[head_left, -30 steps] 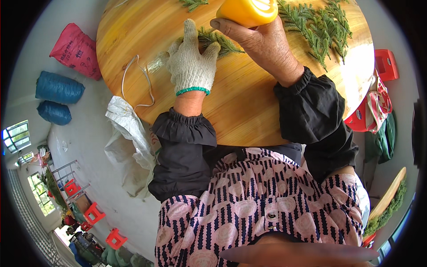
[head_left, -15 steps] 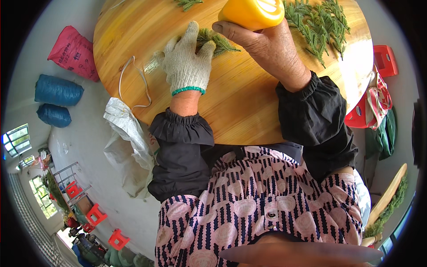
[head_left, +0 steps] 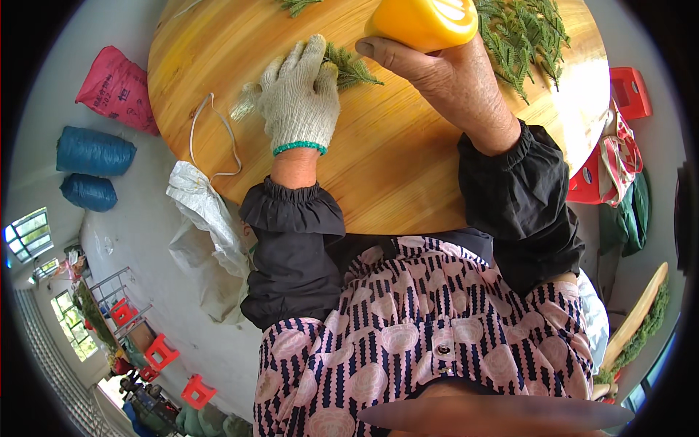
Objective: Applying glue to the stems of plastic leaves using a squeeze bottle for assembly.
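Note:
My left hand (head_left: 300, 95), in a white knitted glove with a green cuff edge, lies palm down on the round wooden table (head_left: 378, 167). Its fingers stretch out fairly close together over a green needle-leaved sprig (head_left: 353, 69), whose tip sticks out to the right past the thumb. Part of that sprig is hidden under the glove. Beside the glove's left edge shows a clear shiny piece (head_left: 245, 102). My bare right hand (head_left: 444, 76) is wrapped round a smooth yellow object (head_left: 419, 23) with white stripes on top; the frame cuts it off, and its kind is unclear.
A pile of green sprigs (head_left: 520, 44) lies at the far right of the table, another sprig (head_left: 298, 6) at the far edge. A white cord (head_left: 194, 135) and a white plastic sack (head_left: 204, 211) hang at the left. Pink (head_left: 120, 91) and blue bundles (head_left: 98, 151) stand on the floor.
The left hand's fingers have drawn closer together over the sprig. The right hand with the yellow object has shifted slightly to the right, and the view has moved a little.

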`<state>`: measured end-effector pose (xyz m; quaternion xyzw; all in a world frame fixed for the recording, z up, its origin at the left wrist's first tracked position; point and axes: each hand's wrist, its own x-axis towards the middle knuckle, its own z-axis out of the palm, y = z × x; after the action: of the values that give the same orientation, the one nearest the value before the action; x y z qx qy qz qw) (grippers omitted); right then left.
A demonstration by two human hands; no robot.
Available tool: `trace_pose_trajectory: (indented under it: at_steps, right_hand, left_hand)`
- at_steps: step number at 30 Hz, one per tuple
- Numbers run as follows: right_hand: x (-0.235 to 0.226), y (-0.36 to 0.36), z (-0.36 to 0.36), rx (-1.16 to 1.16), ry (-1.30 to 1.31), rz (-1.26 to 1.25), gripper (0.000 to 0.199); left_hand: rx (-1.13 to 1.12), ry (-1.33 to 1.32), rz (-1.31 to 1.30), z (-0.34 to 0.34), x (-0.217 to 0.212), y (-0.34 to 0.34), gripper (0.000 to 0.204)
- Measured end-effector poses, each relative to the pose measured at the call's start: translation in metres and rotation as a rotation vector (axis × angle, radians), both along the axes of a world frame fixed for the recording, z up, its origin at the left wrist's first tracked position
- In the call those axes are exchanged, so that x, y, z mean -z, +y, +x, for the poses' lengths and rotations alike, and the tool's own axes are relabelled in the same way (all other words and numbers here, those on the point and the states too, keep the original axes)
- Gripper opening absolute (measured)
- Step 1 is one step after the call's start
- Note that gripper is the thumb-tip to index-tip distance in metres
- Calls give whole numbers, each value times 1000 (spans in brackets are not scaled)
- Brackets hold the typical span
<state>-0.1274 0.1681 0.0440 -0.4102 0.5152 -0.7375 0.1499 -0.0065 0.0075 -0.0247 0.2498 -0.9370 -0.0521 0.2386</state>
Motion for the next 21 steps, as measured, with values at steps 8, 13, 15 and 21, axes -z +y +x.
trace_pose_trajectory:
  at_steps: [8,13,15,21]
  right_hand:
    - [-5,11,-2,11,84,52,41]
    - [-4,18,0,44,63,65,45]
    - [-4,22,0,34,37,86,46]
    - [-6,29,1,96,29,114,50]
  left_hand:
    - [-30,-61,-81,2,4,-2,47]
    - [-26,-33,-93,3,7,-4,46]
    - [-24,-17,-108,2,8,-4,46]
    - [6,-11,-48,1,5,-7,47]
